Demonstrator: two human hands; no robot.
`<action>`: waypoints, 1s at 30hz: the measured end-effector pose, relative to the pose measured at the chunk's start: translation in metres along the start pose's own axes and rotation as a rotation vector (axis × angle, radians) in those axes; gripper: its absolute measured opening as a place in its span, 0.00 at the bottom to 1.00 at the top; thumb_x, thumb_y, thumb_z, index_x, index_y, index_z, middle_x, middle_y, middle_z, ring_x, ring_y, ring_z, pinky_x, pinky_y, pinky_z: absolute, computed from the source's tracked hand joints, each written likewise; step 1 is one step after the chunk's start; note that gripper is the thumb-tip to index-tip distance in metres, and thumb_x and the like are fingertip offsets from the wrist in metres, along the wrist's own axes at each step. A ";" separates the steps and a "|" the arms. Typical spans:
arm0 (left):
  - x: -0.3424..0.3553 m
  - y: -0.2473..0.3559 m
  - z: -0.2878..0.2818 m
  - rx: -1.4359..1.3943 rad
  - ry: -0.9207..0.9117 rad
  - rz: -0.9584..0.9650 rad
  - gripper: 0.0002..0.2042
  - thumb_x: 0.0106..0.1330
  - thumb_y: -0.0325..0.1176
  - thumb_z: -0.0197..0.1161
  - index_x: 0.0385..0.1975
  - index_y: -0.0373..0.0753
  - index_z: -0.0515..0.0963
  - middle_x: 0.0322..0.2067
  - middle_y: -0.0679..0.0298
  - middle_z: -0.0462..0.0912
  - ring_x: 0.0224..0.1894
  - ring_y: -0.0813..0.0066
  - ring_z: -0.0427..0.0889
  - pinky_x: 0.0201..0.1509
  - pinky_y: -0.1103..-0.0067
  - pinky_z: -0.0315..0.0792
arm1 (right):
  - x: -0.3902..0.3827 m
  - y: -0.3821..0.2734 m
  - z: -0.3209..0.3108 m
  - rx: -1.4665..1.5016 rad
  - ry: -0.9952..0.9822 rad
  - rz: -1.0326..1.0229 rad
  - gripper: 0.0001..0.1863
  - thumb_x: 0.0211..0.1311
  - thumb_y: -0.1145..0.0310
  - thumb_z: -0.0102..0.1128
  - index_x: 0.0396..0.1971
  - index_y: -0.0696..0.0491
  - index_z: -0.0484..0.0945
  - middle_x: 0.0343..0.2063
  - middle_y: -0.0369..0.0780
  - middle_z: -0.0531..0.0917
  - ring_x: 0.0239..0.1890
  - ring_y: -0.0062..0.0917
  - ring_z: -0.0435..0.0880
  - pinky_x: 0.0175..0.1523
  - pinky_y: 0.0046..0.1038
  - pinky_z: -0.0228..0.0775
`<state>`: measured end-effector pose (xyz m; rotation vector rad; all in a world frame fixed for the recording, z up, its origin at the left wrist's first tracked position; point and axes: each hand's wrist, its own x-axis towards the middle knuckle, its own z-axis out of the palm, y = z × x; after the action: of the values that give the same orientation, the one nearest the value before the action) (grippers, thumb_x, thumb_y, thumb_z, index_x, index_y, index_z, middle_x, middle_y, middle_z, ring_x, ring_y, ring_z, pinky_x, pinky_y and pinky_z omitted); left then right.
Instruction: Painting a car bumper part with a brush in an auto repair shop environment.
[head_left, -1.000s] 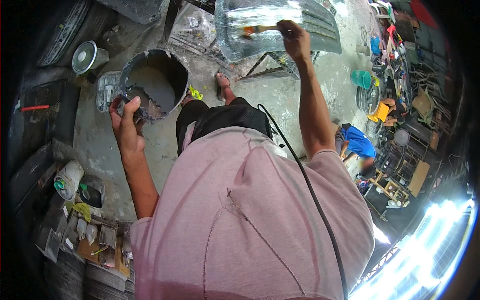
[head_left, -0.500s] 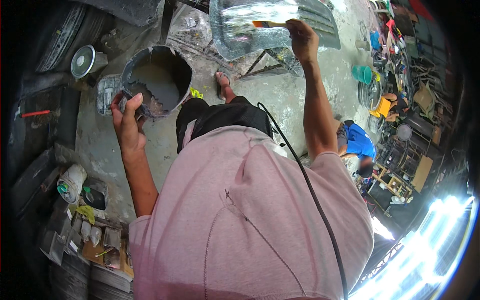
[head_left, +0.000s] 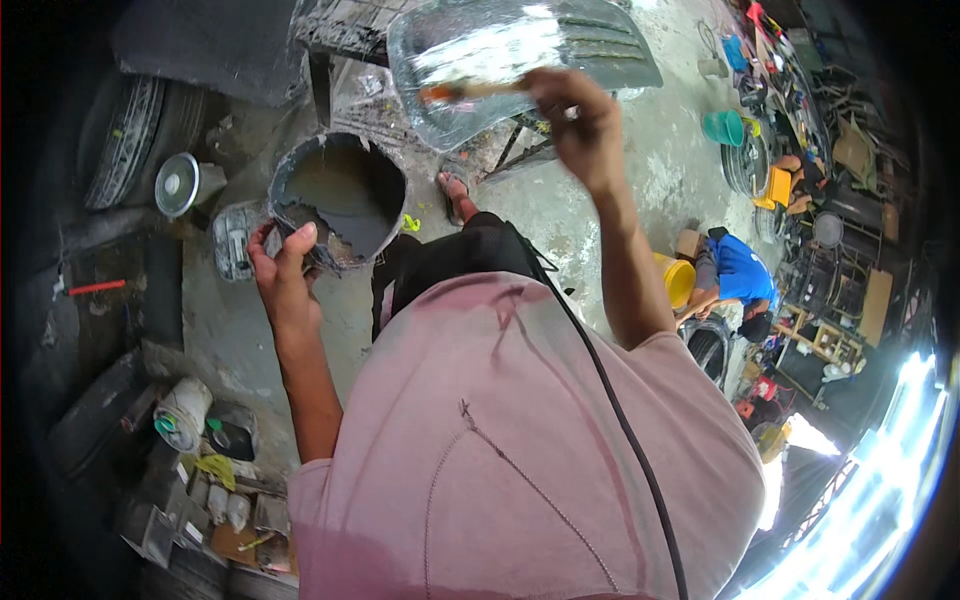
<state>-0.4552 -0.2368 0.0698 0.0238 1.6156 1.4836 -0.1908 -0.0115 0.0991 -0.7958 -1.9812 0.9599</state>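
Note:
My left hand (head_left: 287, 275) grips the near left rim of a dark, round bucket (head_left: 378, 222), thumb on the edge. Murky brownish-grey liquid (head_left: 338, 185) lies inside it, and the rim looks ragged and crusted. In my right hand (head_left: 580, 125) is a paintbrush (head_left: 482, 89) with a light handle and orange bristles, slightly smeared by motion. The brush points left over a glossy grey, ribbed panel (head_left: 612, 48), its bristles near the panel's near left part. Whether the bristles touch the panel I cannot tell.
Under the panel stands a dark frame (head_left: 512, 148). A grey plastic container (head_left: 232, 242) and a round metal lamp-like piece (head_left: 178, 186) are left of the bucket. To the right, a person in a blue shirt (head_left: 742, 268) bends beside a yellow bucket (head_left: 676, 280); a green bucket (head_left: 723, 127) stands farther off.
The brush has swung left and nearer, from the panel's middle toward its near left part. The whole view has shifted, and the held bucket appears lower and farther right.

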 end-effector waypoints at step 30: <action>-0.054 -0.043 0.091 -0.428 0.406 0.005 0.24 0.53 0.42 0.62 0.49 0.38 0.74 0.46 0.60 0.78 0.47 0.63 0.79 0.51 0.66 0.74 | 0.016 0.159 -0.055 -0.293 -0.226 0.006 0.11 0.59 0.79 0.61 0.38 0.49 0.84 0.34 0.40 0.84 0.32 0.31 0.85 0.37 0.26 0.76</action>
<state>-0.3449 -0.2078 0.0801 -0.5445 1.5650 1.8979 -0.1216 0.1028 -0.0049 -0.8841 -2.3543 0.8010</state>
